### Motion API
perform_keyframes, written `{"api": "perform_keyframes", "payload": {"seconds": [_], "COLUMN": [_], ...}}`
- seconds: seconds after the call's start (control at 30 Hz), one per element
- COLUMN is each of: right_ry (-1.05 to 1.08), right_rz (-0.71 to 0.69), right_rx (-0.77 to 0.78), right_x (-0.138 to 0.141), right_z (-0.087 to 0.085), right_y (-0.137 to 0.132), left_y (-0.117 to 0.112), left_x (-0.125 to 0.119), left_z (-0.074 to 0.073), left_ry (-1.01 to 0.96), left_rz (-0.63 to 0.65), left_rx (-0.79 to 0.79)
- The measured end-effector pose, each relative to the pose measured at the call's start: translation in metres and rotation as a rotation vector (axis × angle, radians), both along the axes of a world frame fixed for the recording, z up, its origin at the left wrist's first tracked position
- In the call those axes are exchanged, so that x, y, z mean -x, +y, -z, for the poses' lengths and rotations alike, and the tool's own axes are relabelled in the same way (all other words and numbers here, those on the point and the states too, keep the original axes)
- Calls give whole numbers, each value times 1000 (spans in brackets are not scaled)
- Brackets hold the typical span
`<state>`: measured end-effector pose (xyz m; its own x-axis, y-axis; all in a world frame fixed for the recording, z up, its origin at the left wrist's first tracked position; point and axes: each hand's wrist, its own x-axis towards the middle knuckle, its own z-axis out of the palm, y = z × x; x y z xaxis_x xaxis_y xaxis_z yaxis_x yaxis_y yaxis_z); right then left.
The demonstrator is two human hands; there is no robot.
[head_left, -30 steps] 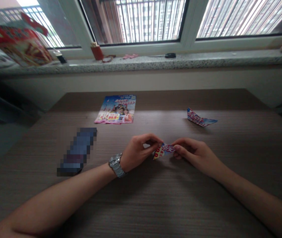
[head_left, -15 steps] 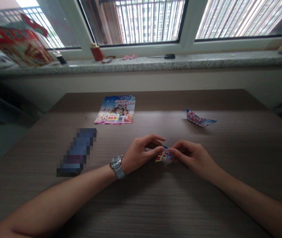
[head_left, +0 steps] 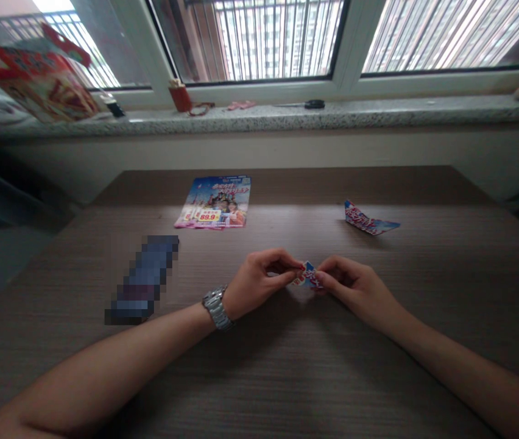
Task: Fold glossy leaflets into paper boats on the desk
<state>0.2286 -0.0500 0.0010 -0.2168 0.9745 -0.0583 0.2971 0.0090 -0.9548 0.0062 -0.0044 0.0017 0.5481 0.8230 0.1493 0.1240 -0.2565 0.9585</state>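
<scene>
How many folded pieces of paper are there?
2: the held piece, partly hidden between left hand and right hand; the other piece, on the table beyond the right hand.

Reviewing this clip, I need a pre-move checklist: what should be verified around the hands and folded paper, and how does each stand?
1. Left hand grip on the small folded paper: ok, pinched.
2. Right hand grip on its other side: ok, pinched.
3. Creases aligned: cannot tell, hands partly cover it.
4. Larger folded piece apart from hands: ok.
5. Flyers apart from hands: ok.
</scene>
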Motion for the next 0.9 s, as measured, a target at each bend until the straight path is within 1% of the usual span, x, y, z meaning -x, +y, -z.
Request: {"api": "perform_keyframes", "payload": {"seconds": [0.17, 0.27, 0.33, 0.4, 0.5, 0.67, 0.77, 0.9], "right_ry": [-33, -78, -102, -84, -44, -16, -7, 1], "right_rz": [-36, -55, -64, -59, -12, 128, 147, 147], "right_rx": [-54, -114, -146, -142, -120, -110, -94, -77], "right_x": [1, 2, 2, 2, 1, -2, -3, -2], "right_z": [2, 2, 2, 1, 1, 2, 3, 3], "right_y": [-3, -5, -6, -5, -3, 1, 1, 0], "left_y": [-4, -7, -9, -9, -8, -4, -3, -2], "left_x": [-1, -1, -1, -2, -2, -1, 0, 0], "left_z": [-4, -6, -7, -8, -8, -5, -3, -3], "left_ry": [58, 79, 83, 93, 91, 33, 21, 18], "left_rz": [50, 87, 96, 92, 81, 57, 32, 38], "left_rx": [-44, -81, -81, -71, -46, -10, -13, 9]}}
